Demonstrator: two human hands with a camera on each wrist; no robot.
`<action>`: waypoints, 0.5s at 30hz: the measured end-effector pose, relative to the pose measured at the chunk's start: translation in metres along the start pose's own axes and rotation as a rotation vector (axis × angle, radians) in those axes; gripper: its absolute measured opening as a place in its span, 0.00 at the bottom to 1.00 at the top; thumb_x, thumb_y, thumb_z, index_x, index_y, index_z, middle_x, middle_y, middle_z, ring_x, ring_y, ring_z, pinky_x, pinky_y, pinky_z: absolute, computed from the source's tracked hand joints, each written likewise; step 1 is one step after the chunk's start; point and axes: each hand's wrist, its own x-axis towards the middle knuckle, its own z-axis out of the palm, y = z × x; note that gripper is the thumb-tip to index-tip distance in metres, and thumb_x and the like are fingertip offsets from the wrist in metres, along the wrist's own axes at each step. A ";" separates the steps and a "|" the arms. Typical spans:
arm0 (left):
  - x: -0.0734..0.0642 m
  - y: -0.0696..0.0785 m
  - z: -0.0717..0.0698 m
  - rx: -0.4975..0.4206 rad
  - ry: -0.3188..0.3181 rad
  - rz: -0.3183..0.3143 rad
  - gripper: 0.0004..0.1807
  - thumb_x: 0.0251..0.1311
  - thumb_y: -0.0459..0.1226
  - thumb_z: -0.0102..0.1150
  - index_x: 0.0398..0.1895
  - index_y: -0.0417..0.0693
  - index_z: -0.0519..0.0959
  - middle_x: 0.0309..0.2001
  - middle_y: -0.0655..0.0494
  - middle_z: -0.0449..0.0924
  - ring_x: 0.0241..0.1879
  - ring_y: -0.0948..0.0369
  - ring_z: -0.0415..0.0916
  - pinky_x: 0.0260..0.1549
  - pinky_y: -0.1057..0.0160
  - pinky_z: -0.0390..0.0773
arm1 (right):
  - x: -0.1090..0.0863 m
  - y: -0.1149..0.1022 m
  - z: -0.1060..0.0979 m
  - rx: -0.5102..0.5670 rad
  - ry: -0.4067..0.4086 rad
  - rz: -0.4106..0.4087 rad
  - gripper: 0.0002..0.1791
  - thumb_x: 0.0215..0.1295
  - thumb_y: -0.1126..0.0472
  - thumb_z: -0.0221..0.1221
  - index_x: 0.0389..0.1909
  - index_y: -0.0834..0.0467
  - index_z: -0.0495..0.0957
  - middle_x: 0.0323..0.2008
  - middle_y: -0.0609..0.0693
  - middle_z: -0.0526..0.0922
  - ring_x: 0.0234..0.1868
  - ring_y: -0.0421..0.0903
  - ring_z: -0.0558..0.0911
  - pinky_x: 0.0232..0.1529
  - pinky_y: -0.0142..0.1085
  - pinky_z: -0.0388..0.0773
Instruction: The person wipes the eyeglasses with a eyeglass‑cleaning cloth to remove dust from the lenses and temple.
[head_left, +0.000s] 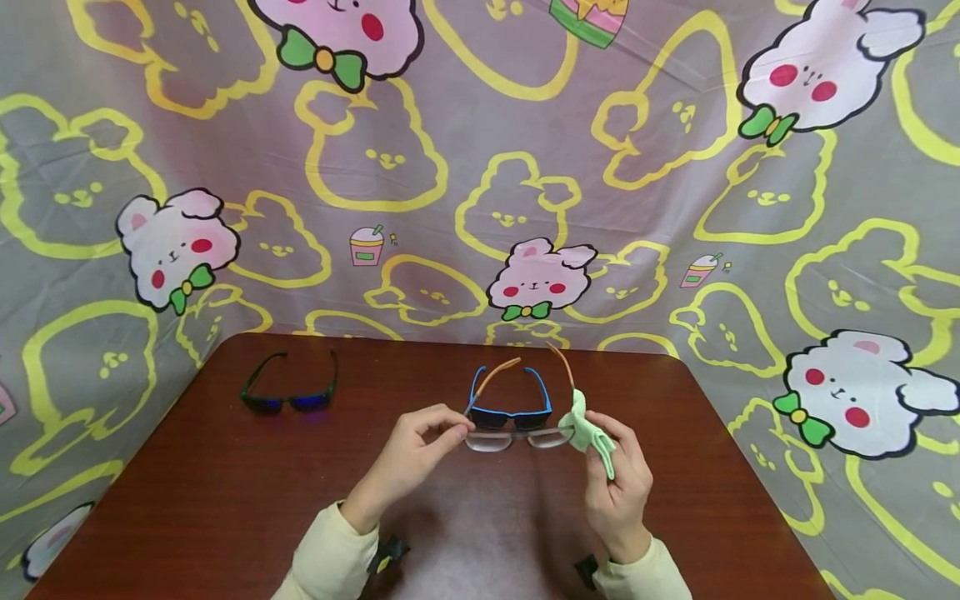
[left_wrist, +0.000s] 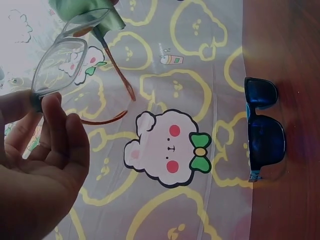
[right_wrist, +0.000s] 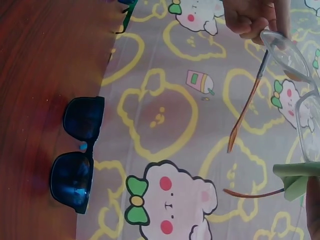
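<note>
While the left hand (head_left: 416, 454) pinches the clear glasses (head_left: 489, 442) near one hinge, we find them raised above the table (head_left: 187, 500), their other end wrapped in the green cloth (head_left: 582, 428) that the right hand (head_left: 621, 487) grips. We judge that light, even wiping, with the left grip off the lens (left_wrist: 59, 65), serves best, away from the blue-framed sunglasses (head_left: 495, 419) just beyond and the dark sunglasses (head_left: 310, 402) farther left.

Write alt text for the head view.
A person's left fingers pinch clear-lensed glasses above a brown table, while the right fingers hold a green cloth to the glasses' right end. Blue-framed sunglasses lie beyond, another dark pair farther left, before cartoon-patterned fabric.
</note>
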 end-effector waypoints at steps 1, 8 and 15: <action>0.000 0.000 0.000 -0.003 -0.007 -0.004 0.05 0.62 0.29 0.57 0.38 0.41 0.82 0.34 0.53 0.81 0.32 0.65 0.75 0.29 0.66 0.76 | 0.000 0.000 0.000 -0.004 -0.001 0.006 0.15 0.66 0.67 0.53 0.27 0.77 0.78 0.35 0.73 0.77 0.41 0.48 0.80 0.42 0.27 0.72; 0.001 0.002 0.001 0.021 -0.010 -0.026 0.15 0.58 0.24 0.58 0.49 0.36 0.76 0.31 0.47 0.80 0.31 0.61 0.77 0.31 0.64 0.77 | 0.000 0.000 -0.001 0.025 -0.010 0.071 0.13 0.66 0.69 0.51 0.31 0.78 0.78 0.37 0.74 0.77 0.43 0.48 0.80 0.44 0.29 0.73; 0.001 0.004 0.000 0.036 0.003 -0.101 0.23 0.58 0.29 0.62 0.59 0.41 0.72 0.32 0.54 0.81 0.34 0.61 0.79 0.35 0.62 0.77 | -0.001 0.000 -0.003 0.101 -0.022 0.095 0.12 0.66 0.70 0.51 0.37 0.79 0.77 0.39 0.74 0.77 0.45 0.49 0.80 0.46 0.30 0.73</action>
